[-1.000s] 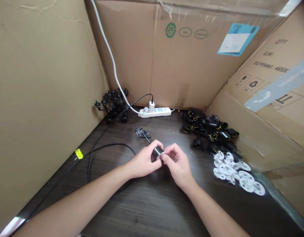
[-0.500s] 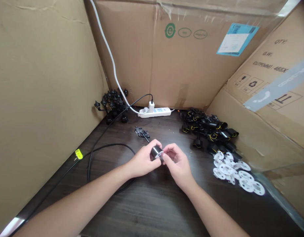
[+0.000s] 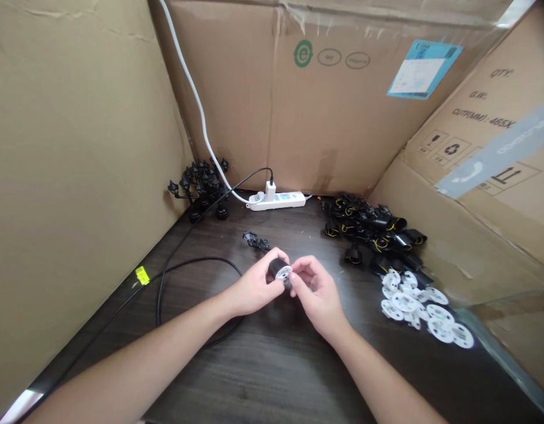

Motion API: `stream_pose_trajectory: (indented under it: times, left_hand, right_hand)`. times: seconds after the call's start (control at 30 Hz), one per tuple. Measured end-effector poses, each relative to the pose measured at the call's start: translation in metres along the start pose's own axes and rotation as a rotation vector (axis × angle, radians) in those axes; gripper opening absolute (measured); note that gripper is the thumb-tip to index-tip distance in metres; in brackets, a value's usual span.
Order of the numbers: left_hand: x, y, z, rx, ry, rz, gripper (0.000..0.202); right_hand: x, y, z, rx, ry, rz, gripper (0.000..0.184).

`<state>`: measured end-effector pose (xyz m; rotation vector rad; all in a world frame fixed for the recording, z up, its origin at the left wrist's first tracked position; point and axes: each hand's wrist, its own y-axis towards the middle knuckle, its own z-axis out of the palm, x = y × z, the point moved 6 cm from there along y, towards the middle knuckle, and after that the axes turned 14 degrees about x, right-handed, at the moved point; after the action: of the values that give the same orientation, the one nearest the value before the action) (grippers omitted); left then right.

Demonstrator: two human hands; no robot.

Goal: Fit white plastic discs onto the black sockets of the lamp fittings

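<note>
My left hand (image 3: pixel 258 285) is wrapped round the black cylindrical base (image 3: pixel 276 266) of a miniature street lamp. The dark lantern heads (image 3: pixel 255 240) of that lamp stick out beyond my fingers, away from me. A white round disc (image 3: pixel 284 273) with small holes sits at the open end of the base, which is turned towards me and to the right. At the disc's right edge, my right hand (image 3: pixel 315 288) has thumb and fingertips pinched together. Whatever else lies between those fingertips is too small to make out.
Loose white discs (image 3: pixel 404 302) lie at the right beside a heap of black lamps with yellow wires (image 3: pixel 378 232). More lamps (image 3: pixel 201 182) stand at the back left. A white power strip (image 3: pixel 278 201) and a black cable (image 3: pixel 183 259) lie on the table between cardboard walls.
The lamp base has turned in my left hand, so the white disc faces me more fully. The lantern heads have rotated with it. My right hand has barely moved.
</note>
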<state>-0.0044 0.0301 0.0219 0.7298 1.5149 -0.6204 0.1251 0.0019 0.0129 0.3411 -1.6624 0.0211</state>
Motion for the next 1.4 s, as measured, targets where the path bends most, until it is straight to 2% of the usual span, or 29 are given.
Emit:
stream_pose_trajectory:
  times: [0.47,0.73,1.0,1.17,1.4]
  left_hand:
    - [-0.001,0.001,0.002,0.015,0.056,0.018,0.02]
    - [0.007,-0.001,0.004,0.03,0.182,-0.037,0.024]
    - [0.008,-0.003,0.003,0.026,0.35,-0.051,0.032]
    - [0.008,-0.002,0.003,0.027,0.27,-0.044,0.028]
    - [0.008,0.0,0.004,0.032,0.124,-0.028,0.027]
  right_hand:
    - [0.003,0.002,0.002,0.028,-0.035,0.005,0.015]
    - [0.009,0.001,-0.001,-0.025,-0.161,-0.045,0.012]
    - [0.012,0.0,-0.003,-0.06,-0.193,-0.062,0.009]
    - [0.007,0.002,-0.002,-0.017,-0.137,-0.023,0.01]
    - [0.003,0.003,-0.002,-0.024,-0.066,-0.013,0.017]
